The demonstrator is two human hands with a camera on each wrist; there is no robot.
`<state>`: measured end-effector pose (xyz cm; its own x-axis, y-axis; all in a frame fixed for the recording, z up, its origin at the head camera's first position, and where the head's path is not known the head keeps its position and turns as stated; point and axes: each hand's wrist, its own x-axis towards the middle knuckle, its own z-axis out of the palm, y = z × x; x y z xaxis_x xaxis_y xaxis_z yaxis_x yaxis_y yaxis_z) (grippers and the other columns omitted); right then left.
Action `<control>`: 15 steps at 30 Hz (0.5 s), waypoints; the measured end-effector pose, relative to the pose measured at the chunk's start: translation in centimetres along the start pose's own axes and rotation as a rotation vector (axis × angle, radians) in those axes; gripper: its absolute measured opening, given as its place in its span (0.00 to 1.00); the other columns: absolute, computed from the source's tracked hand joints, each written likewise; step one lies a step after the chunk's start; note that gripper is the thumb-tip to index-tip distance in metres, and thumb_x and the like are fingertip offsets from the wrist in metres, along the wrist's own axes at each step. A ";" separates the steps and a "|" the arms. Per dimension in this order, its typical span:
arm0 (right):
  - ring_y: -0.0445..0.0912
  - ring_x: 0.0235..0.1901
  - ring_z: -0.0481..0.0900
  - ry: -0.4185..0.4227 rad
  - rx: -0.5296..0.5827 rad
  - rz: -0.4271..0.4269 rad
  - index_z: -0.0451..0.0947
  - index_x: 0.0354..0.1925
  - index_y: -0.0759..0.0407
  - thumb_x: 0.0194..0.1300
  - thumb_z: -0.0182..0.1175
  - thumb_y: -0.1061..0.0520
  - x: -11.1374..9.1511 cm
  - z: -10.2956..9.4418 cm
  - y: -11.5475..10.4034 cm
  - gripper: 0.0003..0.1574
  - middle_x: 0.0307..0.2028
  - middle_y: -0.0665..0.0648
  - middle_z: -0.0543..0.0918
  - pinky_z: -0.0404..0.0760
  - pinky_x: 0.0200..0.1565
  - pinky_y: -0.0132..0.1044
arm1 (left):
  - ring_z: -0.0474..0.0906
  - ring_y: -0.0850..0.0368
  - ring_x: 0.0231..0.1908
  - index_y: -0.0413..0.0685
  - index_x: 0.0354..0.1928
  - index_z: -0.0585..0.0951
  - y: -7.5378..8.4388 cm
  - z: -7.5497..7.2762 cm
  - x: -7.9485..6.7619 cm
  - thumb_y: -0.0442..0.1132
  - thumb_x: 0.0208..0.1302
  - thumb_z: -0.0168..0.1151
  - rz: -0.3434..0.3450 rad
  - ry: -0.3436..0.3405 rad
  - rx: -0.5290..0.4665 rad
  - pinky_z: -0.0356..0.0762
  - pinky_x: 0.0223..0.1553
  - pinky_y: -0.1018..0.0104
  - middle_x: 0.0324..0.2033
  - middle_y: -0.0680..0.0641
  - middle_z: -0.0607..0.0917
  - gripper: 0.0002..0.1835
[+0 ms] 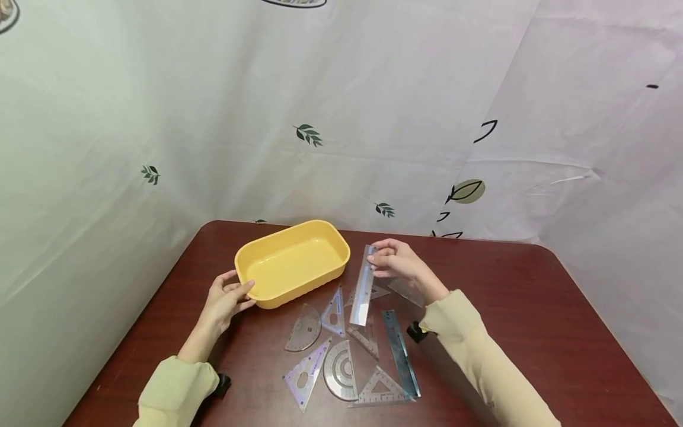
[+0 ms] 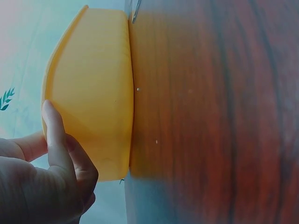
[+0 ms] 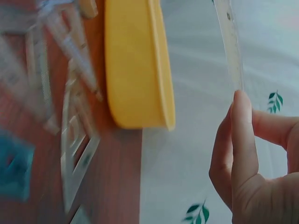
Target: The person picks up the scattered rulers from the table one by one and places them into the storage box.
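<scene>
A yellow plastic basin [image 1: 290, 290] with bare insides sits at the back left of the table. My left hand [image 1: 226, 300] pinches its near left rim, thumb inside and fingers along the outer wall [image 2: 98, 93]. My right hand [image 1: 397, 259] pinches a clear ruler [image 1: 363, 287] by its far end. That ruler hangs tilted above the table, right of the basin; in the right wrist view it shows nearly edge-on between thumb and fingers. Below it lie several clear set squares, partly covered by the ruler and the hand in the head view.
On the dark red table [image 1: 533, 332] lie a bluish ruler [image 1: 401, 353], two protractors [image 1: 304, 328], purple-marked set squares [image 1: 306, 375] and a clear set square [image 1: 380, 388] at the front. A white patterned cloth [image 1: 347, 118] hangs behind the table's back edge.
</scene>
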<state>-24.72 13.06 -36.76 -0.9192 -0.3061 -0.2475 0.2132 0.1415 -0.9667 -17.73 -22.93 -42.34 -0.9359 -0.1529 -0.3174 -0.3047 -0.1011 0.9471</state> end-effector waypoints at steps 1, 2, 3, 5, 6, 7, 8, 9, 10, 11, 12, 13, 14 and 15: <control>0.39 0.30 0.81 0.004 0.018 0.000 0.61 0.61 0.71 0.64 0.58 0.67 0.4 0.5 -0.3 0.29 0.34 0.52 0.78 0.86 0.35 0.31 | 0.74 0.69 0.24 0.42 0.73 0.42 0.0 0.0 0.0 0.35 0.67 0.59 0.000 0.002 -0.001 0.84 0.32 0.76 0.33 0.56 0.73 0.43; 0.39 0.29 0.81 0.006 0.031 0.000 0.61 0.61 0.71 0.64 0.58 0.67 0.7 1.0 -0.6 0.29 0.34 0.52 0.78 0.86 0.35 0.30 | 0.74 0.69 0.24 0.42 0.73 0.42 0.0 -0.1 0.0 0.35 0.67 0.59 0.000 0.004 -0.002 0.84 0.32 0.76 0.32 0.56 0.73 0.42; 0.39 0.29 0.81 0.012 0.047 0.001 0.61 0.61 0.71 0.64 0.58 0.67 1.1 1.5 -0.9 0.29 0.34 0.52 0.78 0.86 0.35 0.30 | 0.74 0.69 0.24 0.42 0.73 0.42 0.0 -0.1 0.1 0.35 0.67 0.59 0.001 0.005 -0.004 0.84 0.32 0.76 0.32 0.57 0.73 0.42; 0.39 0.28 0.80 0.017 0.067 0.003 0.61 0.61 0.71 0.65 0.57 0.68 1.8 2.4 -1.4 0.28 0.34 0.52 0.77 0.86 0.34 0.29 | 0.74 0.69 0.24 0.42 0.72 0.43 -0.1 -0.2 0.1 0.35 0.67 0.59 0.002 0.007 -0.009 0.84 0.32 0.76 0.32 0.57 0.73 0.42; 0.39 0.28 0.80 0.017 0.077 0.005 0.61 0.61 0.70 0.65 0.57 0.68 2.1 2.8 -1.6 0.28 0.34 0.53 0.77 0.86 0.34 0.29 | 0.74 0.69 0.24 0.42 0.72 0.43 -0.1 -0.2 0.2 0.35 0.67 0.59 0.003 0.007 -0.009 0.84 0.32 0.76 0.32 0.57 0.73 0.42; 0.39 0.28 0.80 0.020 0.085 0.007 0.60 0.62 0.70 0.66 0.57 0.68 2.5 3.1 -1.7 0.29 0.34 0.53 0.76 0.86 0.34 0.29 | 0.74 0.69 0.24 0.42 0.72 0.43 -0.1 -0.2 0.2 0.35 0.67 0.59 0.004 0.007 -0.008 0.84 0.32 0.76 0.32 0.57 0.73 0.42; 0.39 0.29 0.79 0.020 0.087 0.007 0.60 0.62 0.70 0.66 0.56 0.68 2.8 3.5 -1.9 0.29 0.35 0.53 0.76 0.86 0.34 0.29 | 0.74 0.69 0.25 0.42 0.72 0.43 -0.1 -0.2 0.2 0.35 0.67 0.59 0.003 0.006 -0.009 0.84 0.32 0.75 0.33 0.57 0.73 0.42; 0.39 0.29 0.79 0.023 0.096 0.010 0.60 0.62 0.70 0.66 0.56 0.68 3.1 3.8 -2.0 0.29 0.35 0.54 0.75 0.86 0.34 0.29 | 0.74 0.69 0.25 0.42 0.72 0.43 -0.1 -0.1 0.2 0.35 0.67 0.59 0.001 0.006 -0.010 0.84 0.32 0.76 0.33 0.56 0.73 0.42; 0.39 0.29 0.79 0.021 0.101 0.011 0.59 0.63 0.70 0.66 0.55 0.69 3.4 4.2 -2.1 0.29 0.36 0.54 0.74 0.86 0.34 0.30 | 0.75 0.69 0.25 0.42 0.72 0.43 -0.1 -0.1 0.2 0.35 0.67 0.59 0.000 0.007 -0.010 0.84 0.32 0.75 0.34 0.56 0.73 0.42; 0.39 0.29 0.79 0.023 0.110 0.014 0.59 0.63 0.70 0.66 0.55 0.69 3.7 4.5 -2.3 0.29 0.36 0.55 0.74 0.86 0.34 0.29 | 0.75 0.69 0.25 0.42 0.73 0.43 -0.1 0.0 0.2 0.35 0.67 0.59 -0.002 0.007 -0.009 0.84 0.32 0.76 0.34 0.56 0.73 0.42; 0.39 0.29 0.78 0.024 0.120 0.014 0.58 0.63 0.71 0.66 0.55 0.69 4.0 4.9 -2.3 0.30 0.37 0.55 0.73 0.86 0.34 0.30 | 0.75 0.69 0.25 0.42 0.73 0.43 -0.1 0.0 0.1 0.35 0.67 0.59 -0.003 0.008 -0.010 0.84 0.32 0.76 0.34 0.55 0.73 0.42; 0.40 0.28 0.79 0.024 0.126 0.015 0.58 0.63 0.71 0.66 0.55 0.69 4.3 5.2 -2.4 0.30 0.37 0.56 0.73 0.86 0.34 0.30 | 0.75 0.69 0.24 0.42 0.73 0.43 -0.1 0.0 0.1 0.34 0.67 0.59 -0.004 0.010 -0.010 0.84 0.32 0.76 0.34 0.55 0.73 0.42; 0.40 0.28 0.79 0.024 0.137 0.019 0.58 0.64 0.71 0.66 0.55 0.70 4.5 5.6 -2.4 0.30 0.38 0.57 0.73 0.86 0.34 0.30 | 0.75 0.69 0.24 0.42 0.73 0.44 0.0 0.1 0.1 0.34 0.67 0.59 -0.005 0.013 -0.011 0.84 0.32 0.76 0.34 0.55 0.73 0.41; 0.40 0.28 0.79 0.024 0.151 0.026 0.58 0.64 0.70 0.66 0.55 0.70 4.8 5.9 -2.5 0.30 0.38 0.57 0.72 0.86 0.34 0.29 | 0.75 0.69 0.24 0.42 0.73 0.44 0.0 0.1 0.1 0.34 0.67 0.59 -0.004 0.015 -0.010 0.84 0.32 0.76 0.34 0.55 0.73 0.41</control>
<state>-27.74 5.63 -35.96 -0.9201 -0.2813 -0.2726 0.2825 0.0057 -0.9592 -17.83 -22.86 -42.38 -0.9319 -0.1669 -0.3221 -0.3068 -0.1112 0.9453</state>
